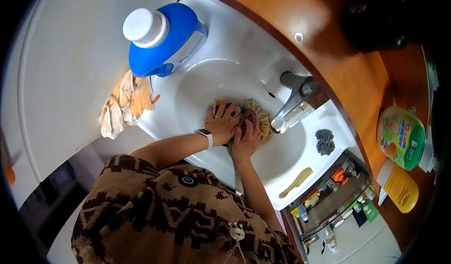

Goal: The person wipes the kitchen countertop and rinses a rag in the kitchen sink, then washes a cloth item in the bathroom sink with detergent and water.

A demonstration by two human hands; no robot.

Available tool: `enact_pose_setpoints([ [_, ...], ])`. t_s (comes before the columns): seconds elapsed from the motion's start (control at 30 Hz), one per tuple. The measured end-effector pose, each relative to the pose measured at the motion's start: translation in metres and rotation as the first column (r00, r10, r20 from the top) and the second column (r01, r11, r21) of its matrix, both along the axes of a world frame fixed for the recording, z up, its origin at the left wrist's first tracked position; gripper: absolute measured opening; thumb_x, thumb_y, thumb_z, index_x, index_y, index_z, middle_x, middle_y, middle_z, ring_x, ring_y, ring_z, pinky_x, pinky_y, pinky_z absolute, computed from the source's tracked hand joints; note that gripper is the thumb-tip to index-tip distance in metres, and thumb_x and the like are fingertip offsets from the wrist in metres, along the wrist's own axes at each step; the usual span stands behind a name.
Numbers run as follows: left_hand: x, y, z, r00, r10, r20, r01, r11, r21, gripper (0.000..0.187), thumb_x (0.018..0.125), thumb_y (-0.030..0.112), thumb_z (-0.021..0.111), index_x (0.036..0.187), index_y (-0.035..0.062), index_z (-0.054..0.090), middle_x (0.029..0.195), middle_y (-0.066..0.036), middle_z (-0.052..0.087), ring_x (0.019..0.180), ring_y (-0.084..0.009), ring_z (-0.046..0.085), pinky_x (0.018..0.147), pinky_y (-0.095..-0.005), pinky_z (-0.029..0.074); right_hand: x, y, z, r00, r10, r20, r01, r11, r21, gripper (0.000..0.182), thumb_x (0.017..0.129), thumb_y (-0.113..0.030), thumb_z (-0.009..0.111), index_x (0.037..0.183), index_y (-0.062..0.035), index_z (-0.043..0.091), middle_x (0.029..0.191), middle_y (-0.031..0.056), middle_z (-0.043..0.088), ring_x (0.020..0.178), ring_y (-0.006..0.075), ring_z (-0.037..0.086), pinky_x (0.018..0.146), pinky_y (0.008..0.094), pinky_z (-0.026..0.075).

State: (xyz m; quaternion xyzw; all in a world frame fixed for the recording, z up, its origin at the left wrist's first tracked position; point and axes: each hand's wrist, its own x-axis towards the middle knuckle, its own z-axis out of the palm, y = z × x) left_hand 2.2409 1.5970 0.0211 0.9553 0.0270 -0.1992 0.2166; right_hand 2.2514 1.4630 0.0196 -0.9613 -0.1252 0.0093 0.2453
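In the sink (221, 71) basin, just before the faucet (295, 105), both the left hand (223, 123) and right hand (246, 139) press curled fingers into a bunched tan cloth (260, 118), which spreads beyond their fingertips.

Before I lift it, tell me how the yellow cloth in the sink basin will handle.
The yellow cloth looks floppy: it lies bunched in folds under the left hand and right hand. Sitting in the sink beneath the faucet, it may be wet, so probably heavier than it looks and likely to sag.
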Motion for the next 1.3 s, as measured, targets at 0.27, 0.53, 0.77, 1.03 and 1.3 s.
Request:
enact_pose_setpoints([
  [0.27,0.082,0.001,-0.028,0.992,-0.082,-0.092,0.084,0.996,0.019,0.047,0.093,0.029,0.049,0.137,0.0129,0.048,0.138,-0.012,0.047,0.132,-0.0337,0.038,0.105,-0.0601,0.030,0.088,0.002,-0.041,0.949,0.004,-0.315,0.049,0.986,0.160,0.035,0.095,-0.034,0.048,0.115,-0.0061,0.058,0.102,0.0243,0.063,0.097,0.0428,0.057,0.082,0.0499,0.045],
  [0.53,0.109,0.015,-0.027,0.991,0.082,0.105,-0.063,0.983,-0.170,0.032,0.091,0.033,0.050,0.109,0.0118,0.066,0.115,-0.020,0.063,0.106,-0.0405,0.057,0.093,-0.0511,0.041,0.090,-0.041,-0.023,0.997,-0.060,-0.046,0.075,0.868,0.491,0.028,0.092,-0.026,0.056,0.101,0.0003,0.062,0.079,0.0160,0.065,0.069,0.0265,0.062,0.061,0.0410,0.048],
  [0.77,0.131,0.006,-0.086,0.995,-0.094,-0.042,0.075,0.940,-0.332,0.045,0.094,0.046,0.042,0.106,0.0120,0.069,0.110,-0.024,0.064,0.106,-0.0376,0.060,0.097,-0.0533,0.039,0.083,-0.059,-0.061,0.751,-0.008,-0.660,0.632,0.297,0.715,0.032,0.097,-0.023,0.052,0.122,-0.0032,0.057,0.104,0.0058,0.062,0.095,0.0186,0.060,0.086,0.0321,0.048],
  [1.03,0.009,0.003,-0.008,0.981,-0.017,0.196,0.029,0.998,-0.061,0.037,0.088,0.041,0.056,0.113,0.0170,0.067,0.150,-0.011,0.034,0.137,-0.0361,0.030,0.105,-0.0564,0.026,-0.004,-0.009,-0.002,1.000,-0.019,0.001,0.019,1.000,0.018,0.042,0.098,-0.028,0.048,0.134,-0.0075,0.054,0.135,0.0216,0.049,0.114,0.0398,0.052,0.096,0.0475,0.042],
  [1.3,0.086,-0.004,-0.035,0.987,-0.032,0.155,0.038,0.999,-0.036,0.030,0.089,0.033,0.053,0.104,0.0138,0.069,0.129,-0.009,0.058,0.115,-0.0308,0.054,0.096,-0.0510,0.039,0.078,0.001,-0.033,0.977,-0.081,-0.196,0.116,0.978,0.175,0.034,0.095,-0.030,0.050,0.121,-0.0091,0.058,0.116,0.0236,0.056,0.103,0.0432,0.055,0.084,0.0518,0.045],
])
